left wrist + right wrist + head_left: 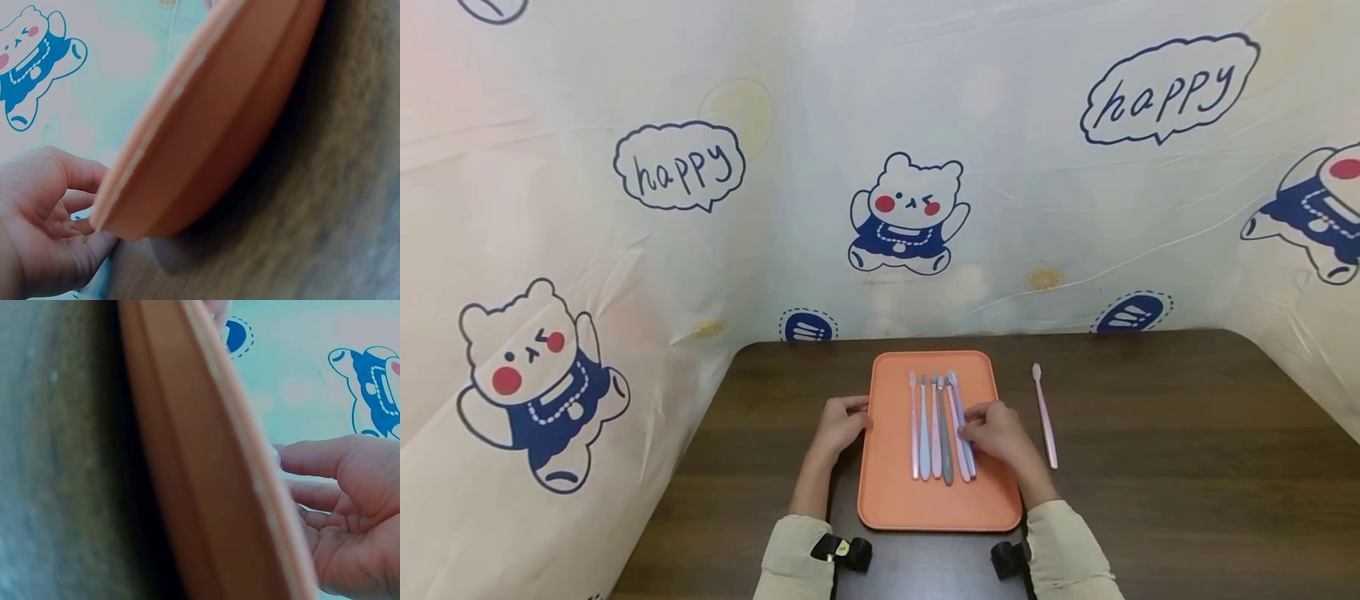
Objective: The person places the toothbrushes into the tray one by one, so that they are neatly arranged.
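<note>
An orange tray [940, 510] lies on the table with several toothbrushes in a row on it, their heads toward the back. They are pink, blue and one grey toothbrush [945, 450]. My left hand [841, 427] pinches the tray's left rim; its thumb and fingers meet the rim in the left wrist view. Over the tray's right side, my right hand [997, 431] has its thumb and fingertips at the bluish toothbrush [958, 404] at the right end of the row. In the right wrist view the tray's rim hides part of those fingertips.
Right of the tray, a single pink toothbrush [1044, 417] lies on the dark wooden table [1157, 450]. A printed curtain [1030, 183] hangs behind the table and at both sides.
</note>
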`<act>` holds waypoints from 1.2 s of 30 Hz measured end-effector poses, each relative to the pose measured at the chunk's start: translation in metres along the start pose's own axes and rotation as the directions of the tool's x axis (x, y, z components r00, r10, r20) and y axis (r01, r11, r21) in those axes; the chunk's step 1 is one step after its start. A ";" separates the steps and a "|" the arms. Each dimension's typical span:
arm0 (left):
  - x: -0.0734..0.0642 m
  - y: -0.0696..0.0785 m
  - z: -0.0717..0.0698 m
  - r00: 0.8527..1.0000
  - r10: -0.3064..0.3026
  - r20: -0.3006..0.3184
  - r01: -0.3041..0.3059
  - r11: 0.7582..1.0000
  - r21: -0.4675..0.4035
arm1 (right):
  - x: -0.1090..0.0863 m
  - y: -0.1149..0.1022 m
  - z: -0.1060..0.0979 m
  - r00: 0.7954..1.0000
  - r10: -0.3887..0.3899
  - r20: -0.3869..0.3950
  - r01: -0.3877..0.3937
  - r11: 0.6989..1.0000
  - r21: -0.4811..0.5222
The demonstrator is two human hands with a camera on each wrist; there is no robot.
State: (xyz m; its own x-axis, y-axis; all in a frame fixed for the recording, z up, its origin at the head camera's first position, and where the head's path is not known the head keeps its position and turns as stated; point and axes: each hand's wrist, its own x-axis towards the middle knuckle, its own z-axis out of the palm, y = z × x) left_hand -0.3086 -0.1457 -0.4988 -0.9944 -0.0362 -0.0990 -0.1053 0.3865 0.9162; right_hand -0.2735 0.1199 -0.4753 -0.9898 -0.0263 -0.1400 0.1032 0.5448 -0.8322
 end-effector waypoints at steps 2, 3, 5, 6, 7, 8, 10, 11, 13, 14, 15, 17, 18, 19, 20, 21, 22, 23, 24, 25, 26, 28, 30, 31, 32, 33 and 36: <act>0.000 0.000 0.001 1.000 0.000 0.001 0.000 1.000 -0.004 | -0.001 0.000 0.000 1.000 0.002 -0.004 -0.002 1.000 0.003; -0.001 0.000 0.001 1.000 0.001 0.001 -0.001 1.000 -0.004 | -0.001 0.000 0.000 1.000 0.005 -0.005 -0.005 1.000 0.006; -0.002 0.001 0.001 1.000 -0.003 -0.004 0.003 1.000 -0.006 | -0.001 0.000 0.000 1.000 0.003 -0.004 -0.003 1.000 0.002; -0.002 0.001 0.002 1.000 -0.003 -0.004 0.003 1.000 -0.007 | -0.001 0.000 -0.001 1.000 -0.003 -0.005 0.003 1.000 -0.005; -0.002 0.001 0.001 1.000 0.003 -0.004 -0.003 1.000 -0.008 | -0.002 -0.001 -0.001 1.000 -0.010 -0.006 0.010 1.000 -0.013; -0.002 0.001 0.001 1.000 0.000 -0.007 0.000 1.000 -0.010 | -0.002 -0.001 -0.002 1.000 -0.013 -0.007 0.013 1.000 -0.021; -0.003 0.001 0.001 1.000 0.000 -0.003 0.000 1.000 -0.014 | -0.002 -0.001 -0.003 1.000 -0.017 -0.011 0.017 0.999 -0.035; -0.003 0.001 0.001 1.000 0.002 0.000 -0.002 1.000 -0.017 | -0.003 -0.001 -0.003 1.000 -0.023 -0.013 0.022 0.999 -0.040; -0.003 0.000 0.001 1.000 0.005 0.002 -0.005 1.000 -0.020 | -0.003 -0.001 -0.003 1.000 -0.026 -0.015 0.026 0.999 -0.042; -0.004 0.000 0.001 1.000 0.000 -0.001 0.000 1.000 -0.020 | -0.004 -0.001 -0.004 0.999 -0.030 -0.015 0.029 0.999 -0.042; -0.004 -0.001 0.001 1.000 0.001 -0.002 -0.001 1.000 -0.020 | -0.004 -0.001 -0.004 0.999 -0.035 -0.014 0.034 0.999 -0.041; -0.003 -0.001 0.000 1.000 0.002 -0.006 -0.002 1.000 -0.018 | -0.004 -0.001 -0.005 0.999 -0.040 -0.012 0.040 0.998 -0.040; -0.003 -0.001 0.000 1.000 0.002 -0.007 -0.003 1.000 -0.017 | -0.004 -0.001 -0.005 0.999 -0.044 -0.011 0.043 0.998 -0.039; -0.002 -0.001 0.000 1.000 0.002 -0.006 -0.002 1.000 -0.017 | -0.004 -0.001 -0.006 0.999 -0.045 -0.008 0.044 0.998 -0.039; -0.002 -0.001 0.000 1.000 -0.001 -0.006 0.001 1.000 -0.021 | -0.003 -0.002 -0.007 0.999 -0.045 -0.003 0.045 0.998 -0.037; -0.002 -0.001 0.000 1.000 -0.001 -0.005 0.001 1.000 -0.022 | -0.003 -0.002 -0.008 0.999 -0.044 0.004 0.044 0.998 -0.033; -0.001 -0.001 0.000 1.000 0.001 -0.004 -0.001 1.000 -0.022 | -0.003 -0.002 -0.009 0.999 -0.043 0.003 0.043 0.998 -0.039; -0.001 -0.001 0.000 1.000 0.000 -0.003 0.000 1.000 -0.024 | -0.003 -0.002 -0.011 0.999 -0.043 0.004 0.043 0.998 -0.041; -0.001 -0.001 0.000 1.000 0.002 -0.003 -0.003 1.000 -0.023 | -0.004 -0.002 -0.013 0.999 -0.048 0.003 0.048 0.998 -0.048; -0.001 -0.001 0.000 1.000 0.003 -0.004 -0.003 1.000 -0.024 | -0.004 -0.002 -0.015 0.999 -0.051 0.003 0.051 0.997 -0.049; -0.001 -0.001 0.000 1.000 0.005 -0.005 -0.005 1.000 -0.022 | -0.004 -0.002 -0.017 0.999 -0.052 -0.002 0.052 0.997 -0.049; -0.001 0.000 0.000 1.000 0.009 -0.004 -0.009 1.000 -0.024 | -0.004 0.000 -0.021 0.998 -0.058 -0.013 0.057 0.997 -0.051; -0.002 0.000 0.000 1.000 0.005 -0.003 -0.006 1.000 -0.029 | -0.003 0.002 -0.026 0.998 -0.067 -0.016 0.066 0.997 -0.033; -0.002 0.000 0.000 1.000 0.005 -0.002 -0.005 1.000 -0.030 | -0.003 0.004 -0.028 0.998 -0.067 -0.017 0.067 0.998 -0.018; -0.002 0.000 0.000 1.000 0.011 0.000 -0.011 1.000 -0.027 | -0.003 0.006 -0.030 0.998 -0.061 -0.022 0.061 0.998 -0.006; -0.003 0.000 0.000 1.000 0.012 0.001 -0.012 1.000 -0.028 | -0.003 0.008 -0.032 0.998 -0.057 -0.021 0.057 0.998 0.010; -0.003 -0.001 0.000 1.000 0.015 0.000 -0.015 1.000 -0.022 | -0.002 0.013 -0.037 0.999 -0.037 -0.022 0.038 0.997 0.060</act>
State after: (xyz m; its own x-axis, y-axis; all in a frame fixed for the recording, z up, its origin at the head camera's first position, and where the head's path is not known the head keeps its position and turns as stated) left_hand -0.3051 -0.1460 -0.4991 -0.9959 -0.0307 -0.0851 -0.0904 0.3664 0.9260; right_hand -0.2737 0.1585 -0.4661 -0.9948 -0.0280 -0.0974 0.0711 0.4924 -0.8675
